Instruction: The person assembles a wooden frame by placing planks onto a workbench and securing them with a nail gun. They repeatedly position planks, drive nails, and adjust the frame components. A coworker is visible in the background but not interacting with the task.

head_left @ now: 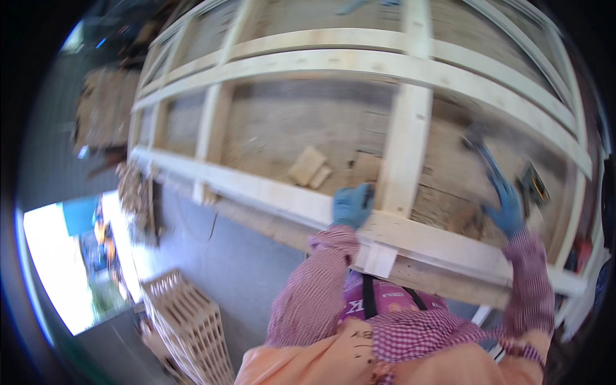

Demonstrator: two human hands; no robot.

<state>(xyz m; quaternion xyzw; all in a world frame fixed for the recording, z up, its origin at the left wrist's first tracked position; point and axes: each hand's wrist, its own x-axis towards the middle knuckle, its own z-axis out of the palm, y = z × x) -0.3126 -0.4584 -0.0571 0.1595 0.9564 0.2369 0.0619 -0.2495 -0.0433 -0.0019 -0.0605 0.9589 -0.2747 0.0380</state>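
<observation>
In a blue glove, my left hand point(353, 206) is closed at the near rail point(282, 194) of a pale wooden frame, beside an upright slat point(408, 151). A small dark bit shows at its fingers; what it holds I cannot make out. My right hand point(507, 208), also gloved in blue, is closed round the handle of a hammer point(486, 154) inside the right-hand bay of the frame. The hammer's dark head is blurred and points away from me. Just right of this hand lies a dark green and black object point(533, 184) with an orange edge.
Wood offcuts point(309, 167) lie on the worktop inside the middle bay. More rails and slats cross the far side. On the floor at lower left stands a slatted wooden crate point(186, 321). A bright doorway point(80, 263) opens at left, near stacked brown material point(106, 109).
</observation>
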